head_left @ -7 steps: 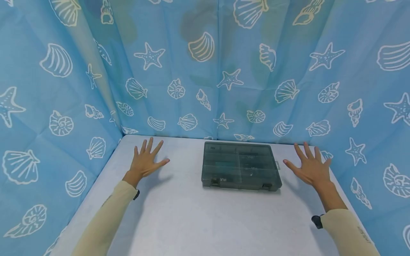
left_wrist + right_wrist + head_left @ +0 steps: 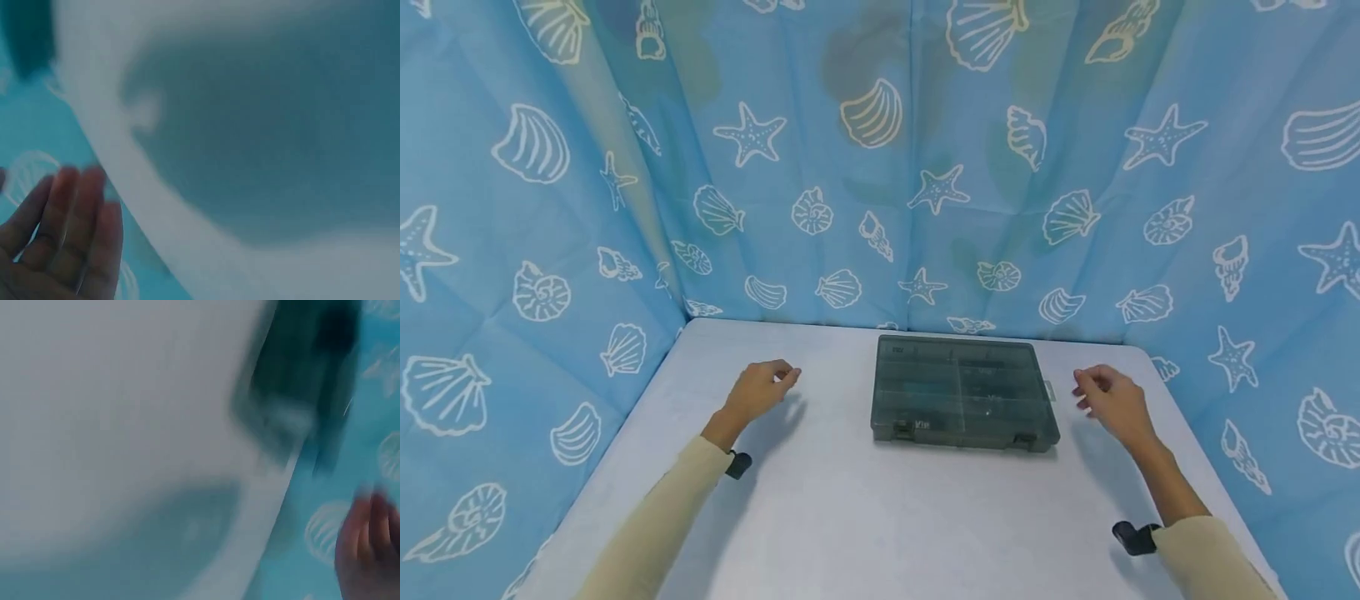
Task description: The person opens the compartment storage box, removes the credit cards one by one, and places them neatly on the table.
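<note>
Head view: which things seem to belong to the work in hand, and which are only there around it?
Likely in the work: box, closed; left hand; right hand; neither touching it.
Only around: table; curtain; black wrist devices.

It is a curtained booth [image 2: 850, 242], blue shell-print curtains [image 2: 1285, 275] hanging round a white table [image 2: 880, 517].

Head feed came in bright and mostly crisp; soft shadows [image 2: 726, 504] fell inward of both sleeves [image 2: 651, 529] on the surface [image 2: 887, 517]. Wrist feeds were dim, blue-cast. Left: I got one big fuzzy-edged shadow, fingers [image 2: 107, 240] slightly soft. Right: case [image 2: 290, 362] badly smeared, fingertips [image 2: 377, 519] blurred too.
</note>
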Tool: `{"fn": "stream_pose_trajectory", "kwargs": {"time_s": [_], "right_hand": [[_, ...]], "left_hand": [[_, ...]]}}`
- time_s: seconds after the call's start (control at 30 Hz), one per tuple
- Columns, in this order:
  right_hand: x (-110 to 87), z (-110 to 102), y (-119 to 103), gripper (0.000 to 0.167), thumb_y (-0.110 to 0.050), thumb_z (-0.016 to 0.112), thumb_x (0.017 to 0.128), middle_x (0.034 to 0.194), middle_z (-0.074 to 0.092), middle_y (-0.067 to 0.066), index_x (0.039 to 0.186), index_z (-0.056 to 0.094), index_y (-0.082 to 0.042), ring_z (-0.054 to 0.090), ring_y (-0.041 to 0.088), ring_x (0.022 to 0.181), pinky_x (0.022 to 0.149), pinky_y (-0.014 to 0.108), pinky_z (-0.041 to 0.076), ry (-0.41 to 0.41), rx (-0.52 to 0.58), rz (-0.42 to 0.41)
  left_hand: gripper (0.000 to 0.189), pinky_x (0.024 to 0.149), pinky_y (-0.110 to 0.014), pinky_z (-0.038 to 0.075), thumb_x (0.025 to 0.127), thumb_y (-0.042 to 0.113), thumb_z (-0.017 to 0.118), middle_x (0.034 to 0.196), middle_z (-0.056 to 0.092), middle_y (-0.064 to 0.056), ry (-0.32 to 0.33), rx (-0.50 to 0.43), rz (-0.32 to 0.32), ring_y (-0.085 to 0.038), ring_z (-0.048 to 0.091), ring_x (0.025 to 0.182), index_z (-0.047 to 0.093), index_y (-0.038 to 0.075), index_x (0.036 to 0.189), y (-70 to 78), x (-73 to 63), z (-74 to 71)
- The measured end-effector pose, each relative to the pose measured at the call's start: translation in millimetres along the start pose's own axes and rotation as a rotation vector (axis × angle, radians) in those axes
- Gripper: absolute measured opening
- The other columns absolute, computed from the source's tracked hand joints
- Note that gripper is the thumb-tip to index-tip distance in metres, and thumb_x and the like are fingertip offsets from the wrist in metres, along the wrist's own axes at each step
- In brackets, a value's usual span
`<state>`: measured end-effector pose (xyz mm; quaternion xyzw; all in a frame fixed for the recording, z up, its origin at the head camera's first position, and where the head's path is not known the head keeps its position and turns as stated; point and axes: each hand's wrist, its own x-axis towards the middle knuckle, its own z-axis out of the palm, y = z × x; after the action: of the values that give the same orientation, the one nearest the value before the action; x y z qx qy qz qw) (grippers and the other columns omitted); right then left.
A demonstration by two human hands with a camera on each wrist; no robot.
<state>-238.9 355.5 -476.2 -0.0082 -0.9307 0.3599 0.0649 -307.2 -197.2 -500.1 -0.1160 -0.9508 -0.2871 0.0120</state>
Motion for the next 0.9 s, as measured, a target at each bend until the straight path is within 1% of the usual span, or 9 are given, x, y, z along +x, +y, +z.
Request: {"fn": "stream_pose_trajectory", "kwargs": {"time_s": [0.07,0.13,0.27,0.37,0.47,0.57,0.7,0.8,0.9], "right_hand": [[-12.8,7,-6,0.052,-0.042,0.046,0.103,0.097,0.065,0.021,0.114,0.057,0.008,0.066,0.033,0.08,0.067,0.038,0.058,-0.139,0.249,0.07],[-23.5,14,-9,0.051,-0.038,0.049,0.103,0.094,0.066,0.021,0.112,0.058,0.011,0.066,0.03,0.075,0.066,0.035,0.059,-0.258,0.405,0.139],[-38.7,26,-9,0.05,-0.037,0.056,0.1,0.094,0.067,0.022,0.11,0.059,0.011,0.065,0.022,0.07,0.066,0.031,0.058,-0.329,0.538,0.231],[-45.7,34,-5,0.055,-0.04,0.057,0.098,0.097,0.069,0.021,0.114,0.059,0.012,0.068,0.02,0.072,0.068,0.031,0.059,-0.401,0.62,0.284],[-48.6,45,-2,0.058,-0.041,0.057,0.098,0.097,0.071,0.018,0.116,0.059,0.013,0.07,0.019,0.074,0.072,0.033,0.059,-0.494,0.672,0.328],[-50.3,55,-1,0.057,-0.041,0.057,0.098,0.097,0.072,0.016,0.115,0.061,0.013,0.071,0.019,0.076,0.074,0.034,0.059,-0.547,0.716,0.383],[-51.0,62,0,0.059,-0.042,0.054,0.099,0.103,0.072,0.017,0.118,0.06,0.013,0.071,0.021,0.082,0.079,0.036,0.058,-0.595,0.774,0.433],[-48.7,63,2,0.064,-0.046,0.053,0.099,0.106,0.071,0.018,0.12,0.058,0.014,0.071,0.024,0.088,0.082,0.038,0.057,-0.608,0.814,0.471],[-43.1,60,4,0.07,-0.051,0.052,0.098,0.107,0.07,0.02,0.121,0.057,0.015,0.07,0.028,0.092,0.084,0.04,0.056,-0.602,0.806,0.493]], "left_hand": [[0.036,0.067,-0.034,0.055,0.1,0.036,0.055,0.09,0.069,-0.004,-0.058,-0.192,-0.024,-0.016,0.065,0.067,0.069,0.003,0.108,13.7,2.3,15.4],[0.036,0.065,-0.031,0.057,0.1,0.033,0.057,0.089,0.068,-0.004,-0.14,-0.358,-0.065,-0.016,0.066,0.065,0.068,0.0,0.109,28.6,4.9,30.5],[0.042,0.069,-0.031,0.059,0.098,0.035,0.059,0.097,0.069,-0.01,-0.261,-0.586,-0.156,-0.019,0.069,0.072,0.064,-0.004,0.114,55.2,8.3,55.5],[0.045,0.071,-0.033,0.059,0.097,0.035,0.062,0.1,0.068,-0.014,-0.291,-0.694,-0.207,-0.021,0.069,0.076,0.062,-0.005,0.116,68.0,10.0,68.3],[0.046,0.072,-0.034,0.059,0.093,0.035,0.067,0.101,0.067,-0.015,-0.287,-0.74,-0.23,-0.021,0.069,0.079,0.062,-0.005,0.116,73.5,10.1,74.4],[0.049,0.074,-0.034,0.059,0.088,0.033,0.074,0.1,0.067,-0.014,-0.279,-0.73,-0.24,-0.021,0.069,0.082,0.061,-0.004,0.116,76.9,9.7,76.7],[0.048,0.075,-0.032,0.058,0.084,0.03,0.079,0.097,0.067,-0.011,-0.254,-0.68,-0.274,-0.02,0.068,0.082,0.063,-0.002,0.114,80.7,10.9,78.9],[0.043,0.077,-0.033,0.057,0.086,0.028,0.077,0.097,0.066,-0.01,-0.243,-0.657,-0.272,-0.019,0.067,0.082,0.063,-0.002,0.114,83.9,13.3,79.7],[0.04,0.078,-0.033,0.057,0.089,0.026,0.074,0.098,0.066,-0.01,-0.225,-0.65,-0.252,-0.019,0.067,0.083,0.063,-0.001,0.115,86.8,17.9,79.7]]}}
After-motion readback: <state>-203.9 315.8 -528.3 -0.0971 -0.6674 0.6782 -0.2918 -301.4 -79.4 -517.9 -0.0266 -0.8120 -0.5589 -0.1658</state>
